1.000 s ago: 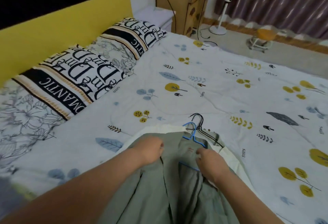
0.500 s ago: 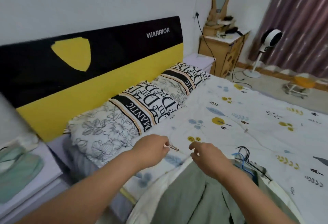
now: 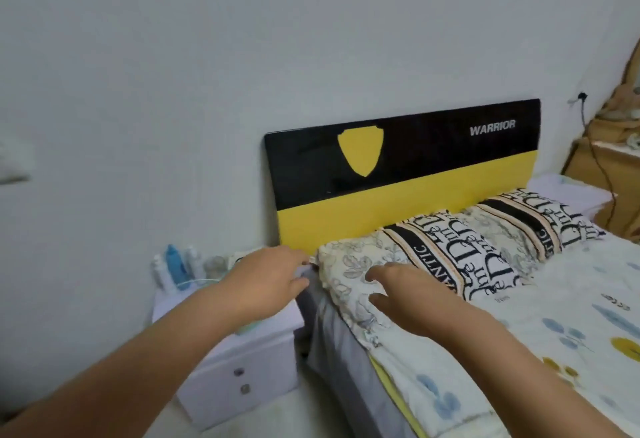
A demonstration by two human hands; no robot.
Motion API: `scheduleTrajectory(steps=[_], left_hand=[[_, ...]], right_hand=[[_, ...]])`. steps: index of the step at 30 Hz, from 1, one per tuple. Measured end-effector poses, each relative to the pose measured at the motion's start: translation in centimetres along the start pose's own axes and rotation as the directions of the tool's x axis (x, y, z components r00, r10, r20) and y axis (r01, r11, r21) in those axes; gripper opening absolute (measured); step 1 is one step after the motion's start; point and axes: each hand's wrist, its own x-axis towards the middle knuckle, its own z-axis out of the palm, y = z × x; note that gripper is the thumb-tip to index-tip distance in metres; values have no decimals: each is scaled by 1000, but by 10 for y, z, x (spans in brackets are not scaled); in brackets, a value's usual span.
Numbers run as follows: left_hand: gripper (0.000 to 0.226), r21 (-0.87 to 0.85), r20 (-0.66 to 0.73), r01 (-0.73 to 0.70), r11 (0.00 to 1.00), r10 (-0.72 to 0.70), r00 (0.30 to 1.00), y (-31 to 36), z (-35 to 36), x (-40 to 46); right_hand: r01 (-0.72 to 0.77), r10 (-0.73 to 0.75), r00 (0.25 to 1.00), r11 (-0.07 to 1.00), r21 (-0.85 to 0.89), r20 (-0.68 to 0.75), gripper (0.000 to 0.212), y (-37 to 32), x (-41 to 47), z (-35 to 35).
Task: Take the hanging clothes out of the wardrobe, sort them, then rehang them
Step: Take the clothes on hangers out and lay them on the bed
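Pale grey wall (image 3: 207, 56) fills the view from 9 to 1 o'clock. Below it, the black-and-yellow headboard (image 3: 401, 174) marked WARRIOR runs left to right toward 3 o'clock, with the bed (image 3: 519, 351) and its leaf-print quilt spreading to 4 o'clock. Two pillows (image 3: 460, 250) lie end to end along the headboard. A white nightstand (image 3: 239, 361) stands at 7 o'clock, just beside the bed's near edge, with open floor in front of it and bottles (image 3: 173, 264) on top near the wall. No hanging clothes or wardrobe show here, so their direction and long axis cannot be told. Left hand (image 3: 266, 281) hovers over the nightstand, fingers loose, holding nothing. Right hand (image 3: 408, 295) reaches over the near pillow's floral end, fingers spread and relaxed, empty.
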Motion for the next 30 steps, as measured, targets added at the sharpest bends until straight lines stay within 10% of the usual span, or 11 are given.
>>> scheduleTrajectory(steps=[7,16,30], left_hand=[[42,46,-4,358,933,-358,934,-106,-38,-75],[52,-15,-39,764,645,-764,644,-177,-58,-188],[54,-124,-94,960,250,-966,239,-228,-70,-400]], right_hand=[[346,-346,938,936,-65,13,38,-117,78,-19],[741,-738,671,662,-116,75,43,-264,137,-30],[968,-954,251,246,-52,165,44,-502,66,-7]])
